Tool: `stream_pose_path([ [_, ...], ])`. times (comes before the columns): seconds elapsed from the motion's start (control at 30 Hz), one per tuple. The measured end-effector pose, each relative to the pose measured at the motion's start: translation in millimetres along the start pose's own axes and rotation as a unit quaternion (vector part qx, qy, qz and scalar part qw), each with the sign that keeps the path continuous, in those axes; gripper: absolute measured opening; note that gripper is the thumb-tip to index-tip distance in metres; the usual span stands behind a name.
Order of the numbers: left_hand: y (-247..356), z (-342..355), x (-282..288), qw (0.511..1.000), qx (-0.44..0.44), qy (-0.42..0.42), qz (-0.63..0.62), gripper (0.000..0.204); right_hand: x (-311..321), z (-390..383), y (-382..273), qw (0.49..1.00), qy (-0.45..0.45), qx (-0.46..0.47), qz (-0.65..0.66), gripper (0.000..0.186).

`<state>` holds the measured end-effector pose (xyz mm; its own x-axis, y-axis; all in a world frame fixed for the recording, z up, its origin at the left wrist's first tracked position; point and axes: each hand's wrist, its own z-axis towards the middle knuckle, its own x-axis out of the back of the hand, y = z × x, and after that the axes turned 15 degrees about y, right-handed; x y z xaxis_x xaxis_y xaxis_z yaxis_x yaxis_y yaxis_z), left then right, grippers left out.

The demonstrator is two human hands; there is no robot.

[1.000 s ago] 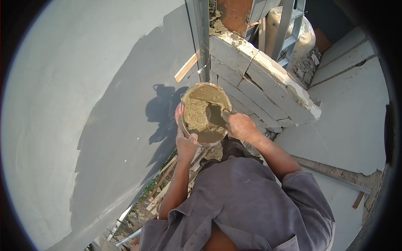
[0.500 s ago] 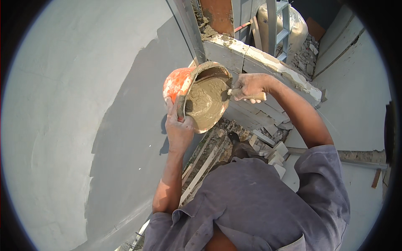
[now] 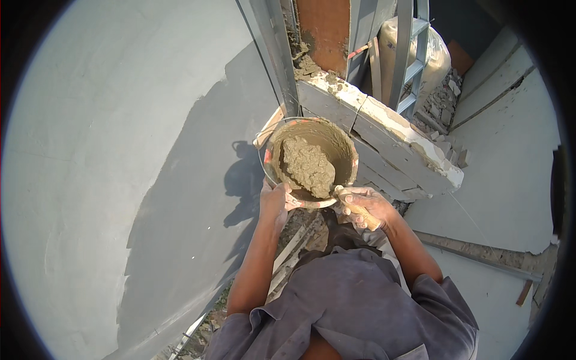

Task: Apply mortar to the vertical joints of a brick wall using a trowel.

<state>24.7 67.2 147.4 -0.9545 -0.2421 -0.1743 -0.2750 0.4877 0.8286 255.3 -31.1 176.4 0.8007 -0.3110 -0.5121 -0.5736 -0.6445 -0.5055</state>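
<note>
Before grey shirt (image 3: 360,282), left hand (image 3: 274,201) clasped one bucket (image 3: 343,150) by near rim; right hand (image 3: 374,204) gripped one wooden-handled trowel (image 3: 365,218), one mortar heap (image 3: 307,165) inside bucket, seemingly on hidden blade. Two hands, both full! Danger: wrist twist could have tipped heap, slack left hold dropped bucket. Beyond stood one low block wall (image 3: 384,144), one ladder (image 3: 399,66).
</note>
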Motion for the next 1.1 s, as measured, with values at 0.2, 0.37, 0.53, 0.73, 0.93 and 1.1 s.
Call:
stream_pose_path([
  [0.2,-50.5,45.3,-14.6,0.964,0.211,-0.001,-0.159,0.062,-29.9,-37.2,-114.8,0.988,0.056,0.14,-0.028,0.022],
  [0.37,-55.1,23.8,-17.8,0.977,0.159,0.025,-0.138,0.059,-61.8,10.9,-221.8,0.858,0.168,0.334,-0.351,0.018],
  [0.53,-74.5,8.0,3.0,0.983,0.142,0.106,-0.047,0.06,-91.2,70.7,-233.8,0.634,0.284,0.451,-0.561,0.017],
  [0.73,-95.0,11.5,25.9,0.969,0.167,0.181,-0.037,0.062,-48.3,97.6,-197.0,0.458,0.324,0.61,-0.56,0.04],
  [0.93,-101.8,0.7,43.4,0.958,0.185,0.206,-0.077,0.029,-31.6,66.6,-119.7,0.915,0.262,0.266,-0.153,0.02],
  [1.1,-105.0,-9.6,50.1,0.961,0.187,0.193,-0.059,0.023,-113.8,152.0,-111.0,0.939,0.23,0.251,0.049,0.008],
])
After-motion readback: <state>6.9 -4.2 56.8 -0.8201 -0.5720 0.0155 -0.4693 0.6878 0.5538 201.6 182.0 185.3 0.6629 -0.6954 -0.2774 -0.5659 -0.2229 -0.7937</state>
